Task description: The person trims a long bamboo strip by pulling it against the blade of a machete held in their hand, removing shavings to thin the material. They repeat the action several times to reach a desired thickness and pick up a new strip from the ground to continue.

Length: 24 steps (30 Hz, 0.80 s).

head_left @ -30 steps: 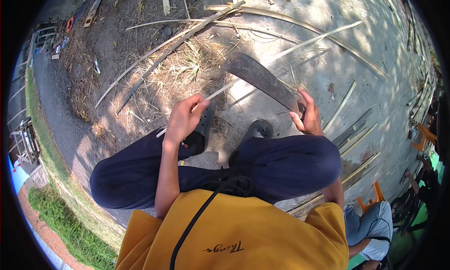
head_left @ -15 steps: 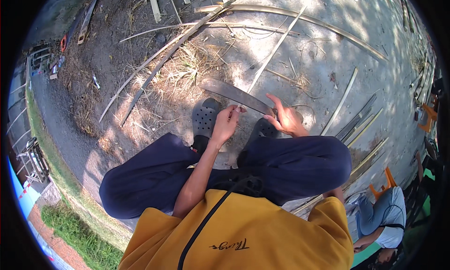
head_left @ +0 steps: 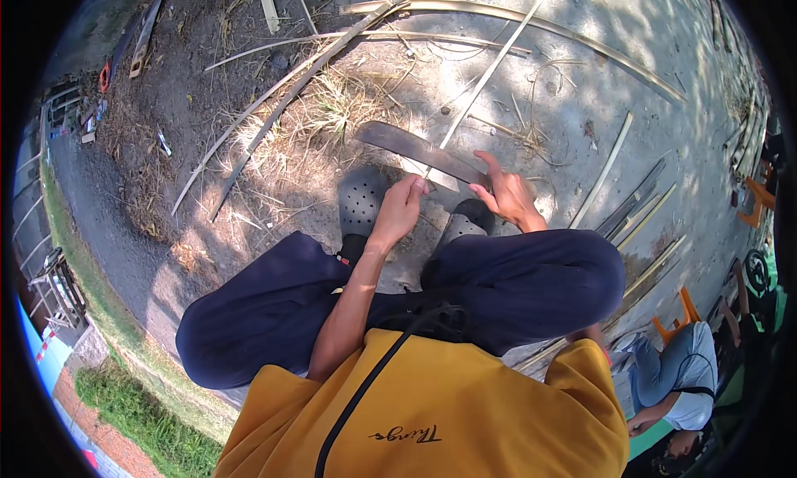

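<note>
My left hand (head_left: 400,208) pinches the near end of a long, thin, pale strip, apparently bamboo (head_left: 490,71), between thumb and fingers. From there the strip runs away to the upper right along the ground. My right hand (head_left: 513,201) grips a broad, dark machete (head_left: 415,148) at its right end, thumb against the blade and index finger stretched out. The handle is hidden in the hand. The blade points left and lies across the strip just beyond my left fingertips, with a pale bevel along its near edge. Whether it touches the strip I cannot tell.
Grey perforated clogs (head_left: 362,204) are on my feet below the hands. More split strips (head_left: 614,51) lie ahead, with dry shavings (head_left: 324,113) at the left. Several poles (head_left: 643,221) lie to the right. Another person (head_left: 677,378) sits at the lower right, near an orange chair (head_left: 685,310).
The machete has shifted slightly away from me and turned, so its pale bevel now shows. My left hand still pinches the strip at nearly the same place.
</note>
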Each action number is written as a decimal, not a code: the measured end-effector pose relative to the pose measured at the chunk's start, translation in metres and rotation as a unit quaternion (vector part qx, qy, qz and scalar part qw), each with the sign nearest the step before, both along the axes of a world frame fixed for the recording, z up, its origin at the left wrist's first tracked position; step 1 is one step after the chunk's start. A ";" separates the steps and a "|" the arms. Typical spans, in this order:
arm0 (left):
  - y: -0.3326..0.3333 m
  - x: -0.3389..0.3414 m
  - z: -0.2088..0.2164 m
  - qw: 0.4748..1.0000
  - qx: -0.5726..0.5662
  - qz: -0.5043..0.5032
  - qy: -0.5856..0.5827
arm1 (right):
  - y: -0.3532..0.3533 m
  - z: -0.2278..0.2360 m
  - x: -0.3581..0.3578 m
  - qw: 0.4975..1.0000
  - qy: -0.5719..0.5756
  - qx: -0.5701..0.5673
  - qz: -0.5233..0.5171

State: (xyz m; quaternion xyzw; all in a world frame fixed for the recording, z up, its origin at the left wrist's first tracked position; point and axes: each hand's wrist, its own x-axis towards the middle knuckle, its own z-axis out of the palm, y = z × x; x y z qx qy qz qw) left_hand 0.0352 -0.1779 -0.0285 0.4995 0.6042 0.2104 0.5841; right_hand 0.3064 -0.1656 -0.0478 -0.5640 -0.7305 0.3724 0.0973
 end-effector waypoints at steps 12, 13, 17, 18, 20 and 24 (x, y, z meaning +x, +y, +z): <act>0.001 0.004 -0.006 0.996 -0.047 0.009 -0.072 | 0.002 0.011 -0.003 0.999 0.027 -0.028 0.002; 0.000 0.003 -0.006 0.993 -0.076 0.020 -0.088 | 0.004 0.013 -0.003 0.999 0.014 -0.016 0.030; 0.000 0.000 -0.006 0.990 -0.082 0.022 -0.113 | 0.019 0.014 0.006 1.000 -0.016 -0.017 -0.006; 0.000 0.001 -0.004 0.990 -0.077 0.024 -0.116 | 0.024 0.016 0.007 1.000 0.002 0.010 -0.029; 0.002 0.000 0.001 0.990 -0.072 0.025 -0.120 | 0.025 0.024 0.010 0.999 -0.029 0.005 -0.019; 0.006 0.001 0.004 0.987 -0.092 0.027 -0.131 | 0.016 0.023 0.003 1.000 0.021 -0.010 0.012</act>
